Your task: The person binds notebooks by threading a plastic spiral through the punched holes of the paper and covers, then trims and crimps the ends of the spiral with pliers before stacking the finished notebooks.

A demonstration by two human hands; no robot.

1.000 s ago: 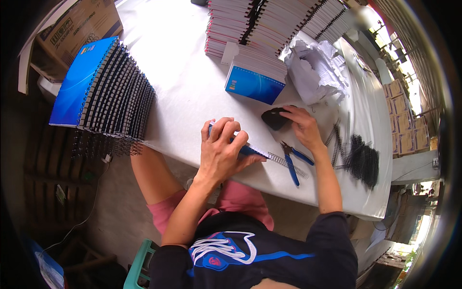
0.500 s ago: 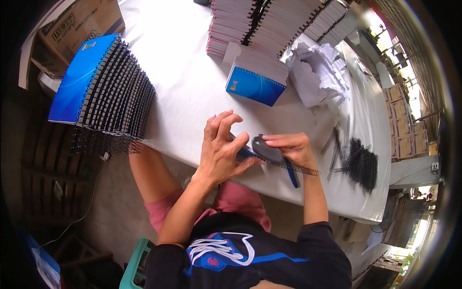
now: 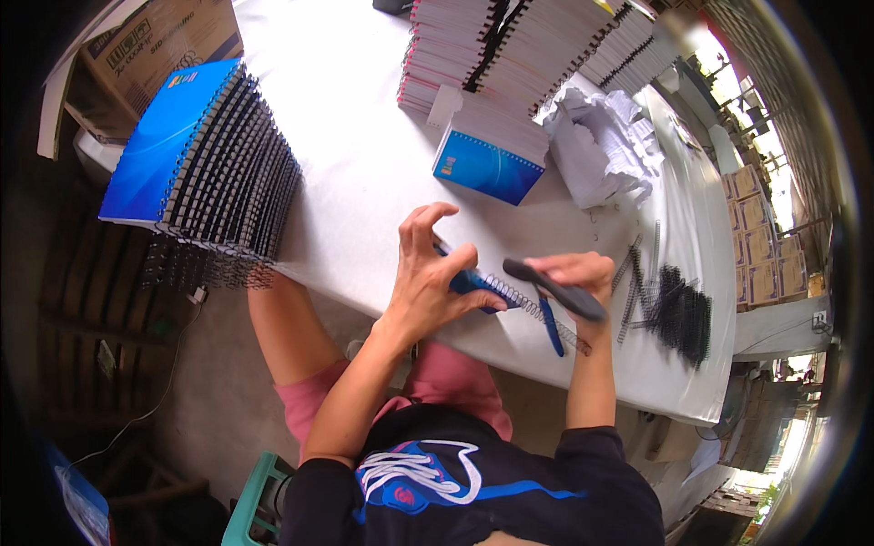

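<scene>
My left hand (image 3: 426, 278) grips a small blue notebook (image 3: 464, 280) at the table's near edge, thumb on its lower side and fingers curled over it. Out of the notebook's right end sticks a black spiral binding coil (image 3: 523, 298), slanting down towards my right wrist. In my right hand (image 3: 583, 271) is a dark, flat, rounded piece (image 3: 560, 291), slightly blurred and held apart from the coil; its exact kind does not show. Beneath the coil lies a slim blue handle (image 3: 553, 332) on the table, the rest of it hidden.
Left stands a tall stack of coil-bound blue notebooks (image 3: 228, 164), with a cardboard box (image 3: 164, 55) behind. Further off are a pile of blue-covered pads (image 3: 487, 170), crumpled white paper (image 3: 601, 146) and bound book stacks (image 3: 537, 45). Loose black coils (image 3: 678, 314) lie right.
The dark flat piece was pressed along the coil at the notebook's edge; my right hand has lifted it off and moved it right. More of the coil shows now. My left hand keeps its hold.
</scene>
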